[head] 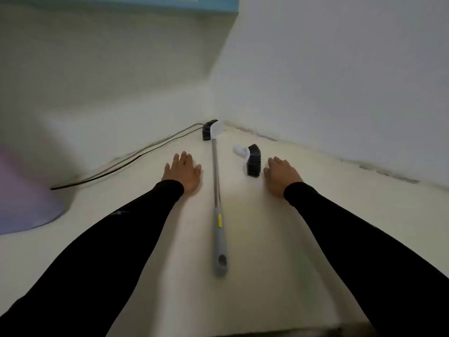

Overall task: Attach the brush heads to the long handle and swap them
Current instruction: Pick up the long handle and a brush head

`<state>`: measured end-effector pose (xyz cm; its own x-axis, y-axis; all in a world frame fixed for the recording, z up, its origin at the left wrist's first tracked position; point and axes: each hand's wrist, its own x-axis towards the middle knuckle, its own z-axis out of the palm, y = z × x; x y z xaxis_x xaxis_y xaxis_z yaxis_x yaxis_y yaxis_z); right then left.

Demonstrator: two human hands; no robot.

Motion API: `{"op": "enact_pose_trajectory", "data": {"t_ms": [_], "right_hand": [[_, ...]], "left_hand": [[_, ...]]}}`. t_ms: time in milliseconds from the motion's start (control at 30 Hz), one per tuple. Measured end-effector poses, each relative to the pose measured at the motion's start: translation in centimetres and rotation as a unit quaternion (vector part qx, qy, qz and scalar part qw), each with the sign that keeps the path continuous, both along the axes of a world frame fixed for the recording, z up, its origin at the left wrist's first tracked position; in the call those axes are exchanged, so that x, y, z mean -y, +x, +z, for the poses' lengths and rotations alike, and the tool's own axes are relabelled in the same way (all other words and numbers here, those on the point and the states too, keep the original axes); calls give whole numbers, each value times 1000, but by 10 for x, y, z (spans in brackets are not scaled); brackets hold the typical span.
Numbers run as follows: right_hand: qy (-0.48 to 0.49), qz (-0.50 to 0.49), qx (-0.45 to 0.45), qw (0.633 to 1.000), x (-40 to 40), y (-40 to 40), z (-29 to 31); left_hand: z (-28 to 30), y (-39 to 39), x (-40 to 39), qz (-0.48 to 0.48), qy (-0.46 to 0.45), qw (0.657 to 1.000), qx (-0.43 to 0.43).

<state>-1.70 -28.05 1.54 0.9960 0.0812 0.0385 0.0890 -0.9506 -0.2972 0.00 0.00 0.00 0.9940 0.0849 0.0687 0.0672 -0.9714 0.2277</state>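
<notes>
A long handle [215, 181] with a metal shaft and a grey grip lies on the pale surface, running away from me. A white brush head with black bristles [211, 129] sits on its far end, near the corner of the walls. A second, loose brush head [251, 159] lies to the right of the shaft. My left hand [182, 171] rests flat on the surface left of the shaft, fingers spread. My right hand [280, 175] rests palm down just right of the loose head, holding nothing.
Two walls meet in a corner behind the brush. A black cable and a grey cable [126, 161] run along the left wall's foot. A purple object [21, 198] lies at the left edge. A blue box [170, 3] hangs above.
</notes>
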Motion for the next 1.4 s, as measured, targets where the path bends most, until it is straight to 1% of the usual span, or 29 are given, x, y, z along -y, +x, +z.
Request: {"op": "enact_pose_trajectory", "data": {"t_ms": [33,100,300,567,733,833,1133,1400], "right_hand": [[1,-1,13,1000,0,-7,-4],[5,-6,21,1000,-2,-23,-5],[-7,0,16,1000,-7,-48,-10],[-8,-4,23,1000,-16,-39,-29],[-32,0,19,999,-17,-29,-41],[-42,-2,21,999,-16,-26,-45],[-42,-2,24,999,-15,-29,-46],[-41,-1,19,999,-16,-34,-42]], "left_hand": [[-3,-7,1,-1,8,1000,15],[-4,-21,3,-6,-3,1000,17],[-12,-43,7,-7,-14,1000,7],[-27,-42,12,-12,-26,1000,13],[-37,-34,18,-2,10,1000,9],[-40,-35,16,-6,16,1000,14],[-38,-40,16,-17,24,999,24],[-33,-46,17,-15,9,1000,26]]}}
